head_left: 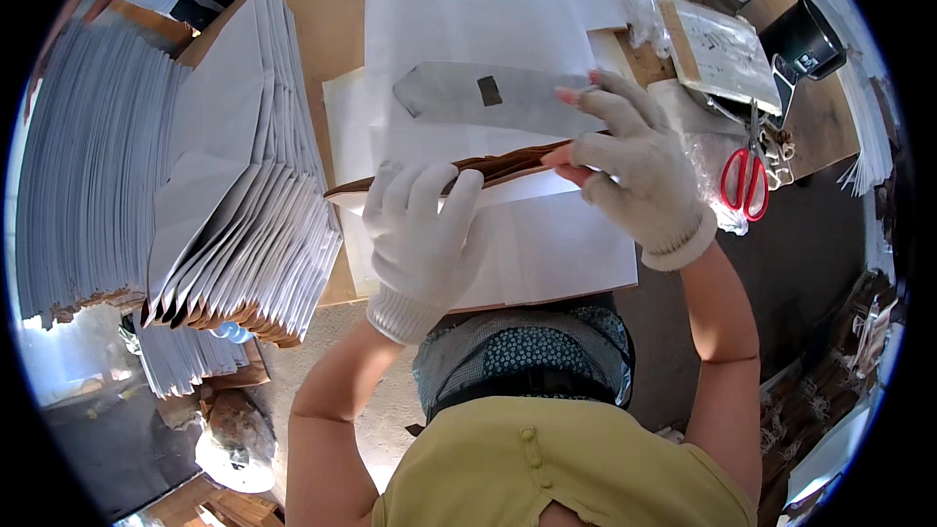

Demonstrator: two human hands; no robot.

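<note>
Both my hands wear white knitted gloves, with bare fingertips showing on the right one. In front of me lies a white paper bag (pixel 576 234), its brown-lined folded edge (pixel 508 166) raised and running across it. My left hand (pixel 422 229) is bent over the left part of that edge, gripping it; some of its fingertips are hidden. At the right end, my right hand (pixel 630 151) pinches the edge between thumb and forefinger, its other fingers raised. Just beyond lies a flat grey strip (pixel 439 91) with a pointed left end and a small dark rectangle in its middle.
Large white paper sheets (pixel 459 10) cover the brown table (pixel 332 0). Stacked folded paper bags (pixel 278 205) and a tall paper stack (pixel 88 176) stand at left. Red-handled scissors (pixel 746 181), a wrapped packet (pixel 727 54) and a black cup (pixel 805 39) are at right.
</note>
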